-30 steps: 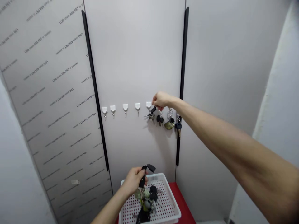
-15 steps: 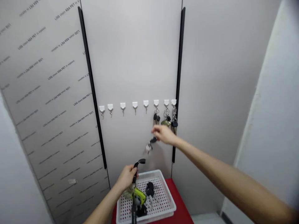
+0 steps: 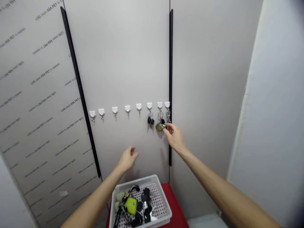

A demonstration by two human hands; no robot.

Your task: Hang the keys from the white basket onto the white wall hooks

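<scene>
My right hand [image 3: 175, 136] is raised to the keys hanging at the right end of the hook row. Its thumb and fingers are apart around the dark lower part of the rightmost key bunch [image 3: 168, 115], which they partly hide; whether they touch it I cannot tell. Just left of the fingertips hangs a bunch with an olive-green fob [image 3: 160, 127]. Another bunch of keys [image 3: 150, 121] hangs one hook further left. Lower down, my left hand [image 3: 128, 158] is in the air above the basket, empty, its fingers curled but apart from the thumb.
A white plastic basket [image 3: 167, 212] on a red surface [image 3: 177, 212] holds a lime-green pouch [image 3: 130, 205], black straps and several dark keys [image 3: 146, 195]. White hooks [image 3: 127, 109] run along the grey panel. Black vertical handles [image 3: 171, 63] flank that panel.
The black strap has left my left hand and lies in the basket; that hand rose. The keys below my right hand are gone from the air, and it moved to the hanging bunches. The view shifted right.
</scene>
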